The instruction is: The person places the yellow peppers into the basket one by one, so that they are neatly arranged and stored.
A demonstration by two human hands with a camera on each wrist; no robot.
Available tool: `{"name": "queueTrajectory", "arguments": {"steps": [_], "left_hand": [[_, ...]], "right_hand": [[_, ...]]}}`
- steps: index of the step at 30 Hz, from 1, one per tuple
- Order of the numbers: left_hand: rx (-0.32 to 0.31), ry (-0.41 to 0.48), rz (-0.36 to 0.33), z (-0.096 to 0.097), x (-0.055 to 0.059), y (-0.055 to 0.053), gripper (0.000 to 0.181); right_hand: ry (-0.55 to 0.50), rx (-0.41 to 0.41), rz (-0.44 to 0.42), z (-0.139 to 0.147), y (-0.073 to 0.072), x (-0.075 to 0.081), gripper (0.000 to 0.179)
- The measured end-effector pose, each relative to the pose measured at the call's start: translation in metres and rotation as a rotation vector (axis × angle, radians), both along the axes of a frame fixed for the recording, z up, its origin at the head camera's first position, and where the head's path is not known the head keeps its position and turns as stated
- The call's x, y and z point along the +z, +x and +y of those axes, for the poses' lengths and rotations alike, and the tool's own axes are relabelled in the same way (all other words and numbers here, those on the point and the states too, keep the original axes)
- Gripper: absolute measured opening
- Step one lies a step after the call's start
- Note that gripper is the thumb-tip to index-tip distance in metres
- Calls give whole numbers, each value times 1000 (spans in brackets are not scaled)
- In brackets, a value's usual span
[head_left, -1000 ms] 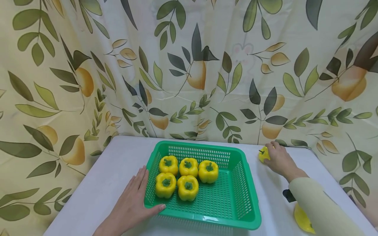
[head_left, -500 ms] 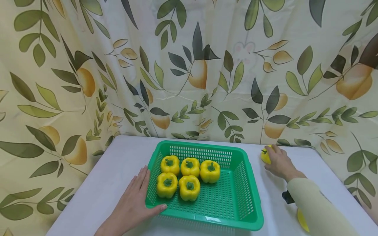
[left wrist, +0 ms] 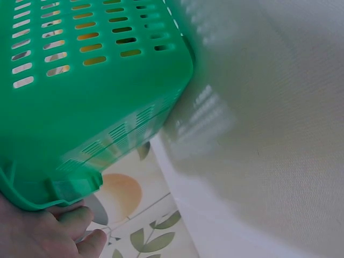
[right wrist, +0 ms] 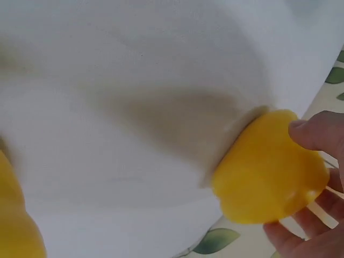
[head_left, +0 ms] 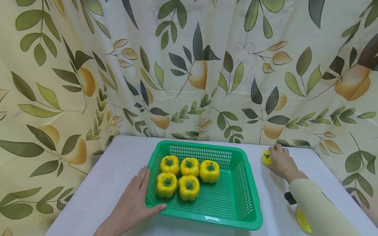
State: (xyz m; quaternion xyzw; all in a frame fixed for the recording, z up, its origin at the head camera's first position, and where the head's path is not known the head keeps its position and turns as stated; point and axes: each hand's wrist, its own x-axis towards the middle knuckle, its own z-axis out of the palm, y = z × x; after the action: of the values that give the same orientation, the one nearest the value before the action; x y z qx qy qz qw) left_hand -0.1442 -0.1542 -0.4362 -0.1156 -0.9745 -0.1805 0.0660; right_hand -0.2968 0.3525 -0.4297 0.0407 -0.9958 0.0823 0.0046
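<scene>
My right hand (head_left: 284,164) grips a yellow bell pepper (head_left: 266,158) at the table's far right. In the right wrist view, the thumb lies on one side of this pepper (right wrist: 269,169) and the fingers on the other. My left hand (head_left: 131,200) rests with straight fingers along the left side of a green plastic basket (head_left: 212,219), its thumb over the front rim. Inside the basket stand several yellow bell peppers (head_left: 189,188), stems up, grouped in the left part. The left wrist view shows the fingers (left wrist: 75,220) at the rim's corner.
Another yellow pepper (head_left: 302,220) lies on the white tablecloth (head_left: 97,183), partly hidden by the right sleeve (head_left: 319,206). A black wrist device (head_left: 290,198) shows below that wrist. Behind the table hangs a leaf-and-fruit patterned curtain (head_left: 189,108).
The right hand stays on its pepper, which has turned slightly, its stem now facing more toward the head camera. The left hand and basket hold their places.
</scene>
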Motion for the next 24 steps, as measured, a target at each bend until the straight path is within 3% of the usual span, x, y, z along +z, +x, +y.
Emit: {"name": "queueTrajectory", "arguments": {"steps": [7, 16, 24], "left_hand": [[-4, 7, -17, 1, 0, -1, 121], [-7, 14, -22, 1, 0, -1, 120], [-13, 6, -19, 1, 1, 0, 120]], "right_hand": [[38, 59, 27, 8, 8, 0, 67], [75, 56, 28, 10, 15, 2, 66], [138, 112, 75, 14, 20, 6, 66]]}}
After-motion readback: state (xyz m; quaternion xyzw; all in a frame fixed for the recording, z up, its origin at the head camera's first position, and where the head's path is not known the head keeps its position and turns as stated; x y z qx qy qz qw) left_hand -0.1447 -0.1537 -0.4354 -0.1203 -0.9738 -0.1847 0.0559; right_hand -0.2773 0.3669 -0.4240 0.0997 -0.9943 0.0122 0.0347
